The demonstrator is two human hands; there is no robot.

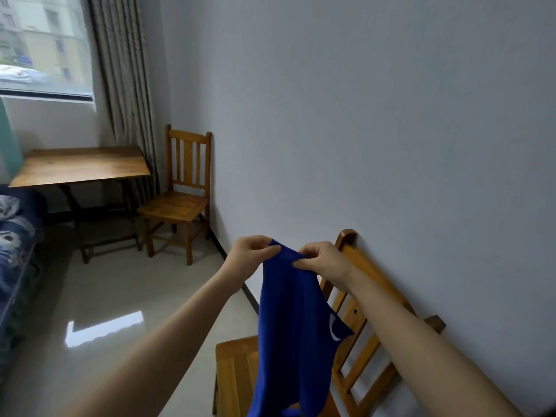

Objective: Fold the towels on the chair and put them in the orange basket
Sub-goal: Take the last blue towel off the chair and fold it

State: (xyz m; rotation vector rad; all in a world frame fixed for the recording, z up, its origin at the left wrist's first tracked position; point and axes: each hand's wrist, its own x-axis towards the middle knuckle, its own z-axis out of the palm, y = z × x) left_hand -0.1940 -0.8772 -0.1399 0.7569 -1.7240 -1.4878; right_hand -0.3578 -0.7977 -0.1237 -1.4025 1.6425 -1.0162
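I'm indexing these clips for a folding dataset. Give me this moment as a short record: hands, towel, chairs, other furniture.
left hand: pinches the top edge of the blue towel
right hand: pinches the same edge, close beside the left hand
blue towel: hangs unfolded; lower end runs out of frame
near chair: wooden, against the wall, behind and below the towel
far chair: wooden, beside the table
table: wooden, under the window
orange basket: not in view
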